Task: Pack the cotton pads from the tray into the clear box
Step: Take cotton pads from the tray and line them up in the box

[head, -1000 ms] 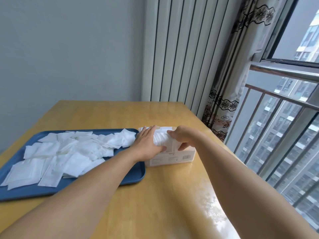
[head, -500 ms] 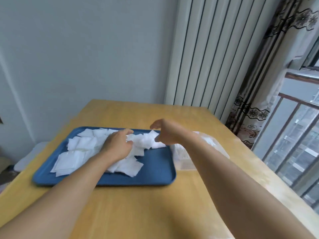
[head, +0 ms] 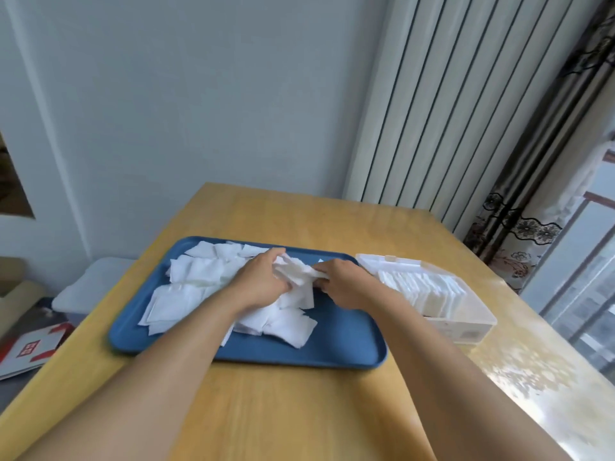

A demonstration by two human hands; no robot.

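Observation:
A blue tray (head: 332, 347) lies on the wooden table with several white square cotton pads (head: 196, 274) scattered over its left and middle. My left hand (head: 263, 282) and my right hand (head: 346, 282) are over the tray's middle, and together they grip a small bunch of cotton pads (head: 298, 272) between them, fingers curled round it. To the right of the tray stands the clear box (head: 466, 322), open, with a row of pads standing on edge inside.
The wooden table (head: 299, 410) reaches a grey wall at the back. A white ribbed radiator (head: 432, 94) and a patterned curtain (head: 519, 227) stand behind the box. Boxes and papers (head: 30, 344) lie on the floor at the left.
Both hands left the clear box and moved left onto the tray, where they gathered up a bunch of pads. The camera also turned left.

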